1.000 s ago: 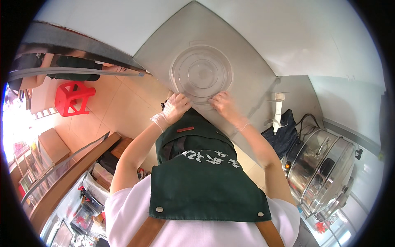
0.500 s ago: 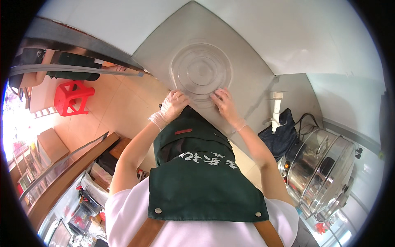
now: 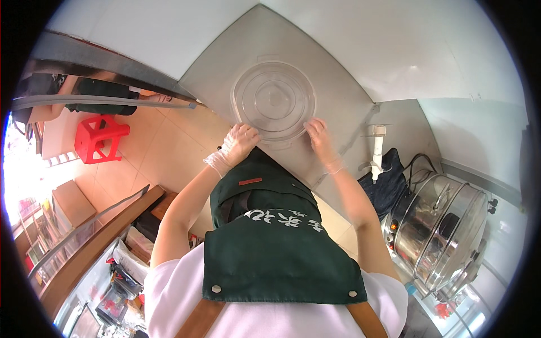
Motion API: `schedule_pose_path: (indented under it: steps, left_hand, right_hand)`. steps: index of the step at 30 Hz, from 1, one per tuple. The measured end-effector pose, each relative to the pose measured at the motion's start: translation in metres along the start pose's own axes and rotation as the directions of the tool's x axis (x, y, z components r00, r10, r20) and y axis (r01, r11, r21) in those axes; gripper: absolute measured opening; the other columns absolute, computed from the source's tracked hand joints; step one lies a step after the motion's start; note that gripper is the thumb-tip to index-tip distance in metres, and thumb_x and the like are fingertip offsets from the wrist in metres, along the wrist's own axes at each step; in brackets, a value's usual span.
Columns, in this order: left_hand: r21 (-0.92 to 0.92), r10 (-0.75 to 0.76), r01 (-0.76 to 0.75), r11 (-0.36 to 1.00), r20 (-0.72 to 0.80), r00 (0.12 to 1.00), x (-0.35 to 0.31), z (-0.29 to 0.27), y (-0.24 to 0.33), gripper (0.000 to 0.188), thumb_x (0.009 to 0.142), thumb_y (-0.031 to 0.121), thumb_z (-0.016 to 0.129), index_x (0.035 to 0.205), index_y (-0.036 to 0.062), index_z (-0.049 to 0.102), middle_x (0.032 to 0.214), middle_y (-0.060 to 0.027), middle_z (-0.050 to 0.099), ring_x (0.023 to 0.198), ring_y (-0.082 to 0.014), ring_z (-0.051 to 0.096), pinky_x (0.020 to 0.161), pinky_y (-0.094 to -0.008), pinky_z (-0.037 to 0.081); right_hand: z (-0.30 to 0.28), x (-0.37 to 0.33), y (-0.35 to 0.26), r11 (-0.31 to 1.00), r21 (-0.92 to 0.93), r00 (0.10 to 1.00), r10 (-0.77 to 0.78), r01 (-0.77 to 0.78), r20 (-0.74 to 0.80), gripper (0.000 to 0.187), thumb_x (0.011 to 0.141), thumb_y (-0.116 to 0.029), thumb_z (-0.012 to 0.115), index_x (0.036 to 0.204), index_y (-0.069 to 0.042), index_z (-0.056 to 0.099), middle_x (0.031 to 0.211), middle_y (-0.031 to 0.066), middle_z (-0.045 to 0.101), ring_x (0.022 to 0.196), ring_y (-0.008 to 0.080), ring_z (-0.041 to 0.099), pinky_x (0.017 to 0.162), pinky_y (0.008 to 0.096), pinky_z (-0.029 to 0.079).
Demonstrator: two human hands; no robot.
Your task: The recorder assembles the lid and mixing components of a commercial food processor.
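Observation:
A round, clear plastic lid [image 3: 274, 99] with raised rings lies flat on the steel counter [image 3: 338, 112] ahead of me. My left hand [image 3: 241, 142], in a thin clear glove, has its fingers curled and pressed together on the lid's near left rim. At the near right rim, my right hand [image 3: 320, 138], gloved the same way, pinches the edge between thumb and fingertips. The undersides of the fingers are hidden on both hands.
White walls meet the counter's far corner. On the right are a white tap-like fitting [image 3: 377, 149], a dark cloth [image 3: 386, 179] and a large shiny metal steamer or pot [image 3: 431, 231]. A red stool [image 3: 100, 138] stands on the floor at left, near another person's arm [image 3: 53, 107].
My right hand has slid rightward along the rim from near the lid's front. My left hand has stayed in about the same place.

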State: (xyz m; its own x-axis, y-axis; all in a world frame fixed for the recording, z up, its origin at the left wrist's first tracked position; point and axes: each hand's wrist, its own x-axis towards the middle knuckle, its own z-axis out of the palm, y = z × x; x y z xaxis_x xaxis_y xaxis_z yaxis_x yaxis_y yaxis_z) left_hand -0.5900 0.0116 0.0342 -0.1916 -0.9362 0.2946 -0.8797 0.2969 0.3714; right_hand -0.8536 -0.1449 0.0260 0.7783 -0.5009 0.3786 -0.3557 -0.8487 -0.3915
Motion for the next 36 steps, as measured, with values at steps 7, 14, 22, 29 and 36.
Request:
schedule_pose_path:
  steps: [7, 14, 22, 29, 36]
  left_hand:
    - [-0.028, 0.046, -0.045, 0.999, 0.043, 0.998, 0.007, -0.01, -0.014, 0.023, 0.067, 0.013, 0.066, 0.089, 0.0101, 0.059, 0.092, -0.0035, 0.056, 0.093, -0.0263, 0.053, 0.083, -0.039, 0.046]
    - [-0.012, 0.08, -0.08, 0.997, 0.051, 0.995, 0.015, -0.015, -0.017, 0.025, 0.066, 0.015, 0.069, 0.088, 0.009, 0.058, 0.089, -0.0058, 0.053, 0.09, -0.027, 0.053, 0.082, -0.0391, 0.045]
    - [-0.052, -0.146, 0.151, 0.987, 0.084, 0.986, 0.066, 0.026, 0.048, 0.037, 0.072, 0.017, 0.069, 0.107, 0.0101, 0.062, 0.088, -0.0049, 0.056, 0.089, -0.0257, 0.056, 0.076, -0.0391, 0.048]
    - [-0.029, -0.125, 0.124, 0.992, -0.03, 0.992, 0.064, 0.058, 0.046, 0.033, 0.073, 0.013, 0.065, 0.106, 0.0123, 0.064, 0.088, -0.0026, 0.054, 0.083, -0.0217, 0.057, 0.066, -0.0357, 0.052]
    - [-0.056, -0.144, 0.142, 0.988, -0.034, 0.989, 0.061, 0.058, 0.046, 0.032, 0.073, 0.011, 0.065, 0.105, 0.0122, 0.064, 0.087, -0.0028, 0.054, 0.083, -0.0218, 0.057, 0.066, -0.0364, 0.052]
  right_hand:
    - [-0.024, 0.035, 0.003, 0.981, -0.064, 0.971, -0.171, 0.183, 0.164, 0.012, 0.078, -0.007, 0.06, 0.089, -0.004, 0.063, 0.097, 0.0055, 0.059, 0.099, 0.025, 0.058, 0.073, 0.035, 0.054]
    - [-0.021, 0.049, 0.012, 0.944, -0.053, 0.923, -0.305, 0.325, 0.234, 0.006, 0.077, -0.01, 0.061, 0.078, -0.005, 0.059, 0.086, 0.0047, 0.054, 0.085, 0.0221, 0.056, 0.069, 0.0333, 0.053]
    - [-0.015, 0.048, 0.014, 0.926, -0.051, 0.905, -0.351, 0.373, 0.239, 0.01, 0.075, -0.006, 0.061, 0.085, -0.004, 0.06, 0.088, 0.0049, 0.056, 0.088, 0.0215, 0.057, 0.072, 0.0337, 0.053]
    - [-0.021, 0.043, 0.056, 0.983, 0.118, 0.99, 0.133, -0.139, 0.055, 0.02, 0.083, -0.006, 0.061, 0.103, -0.003, 0.065, 0.095, 0.0078, 0.062, 0.088, 0.0256, 0.061, 0.071, 0.0367, 0.051]
    - [-0.002, 0.051, 0.019, 0.487, 0.347, 0.574, 0.788, -0.802, 0.221, 0.02, 0.084, -0.019, 0.067, 0.094, -0.002, 0.071, 0.083, 0.0142, 0.07, 0.074, 0.0244, 0.067, 0.069, 0.0337, 0.051]
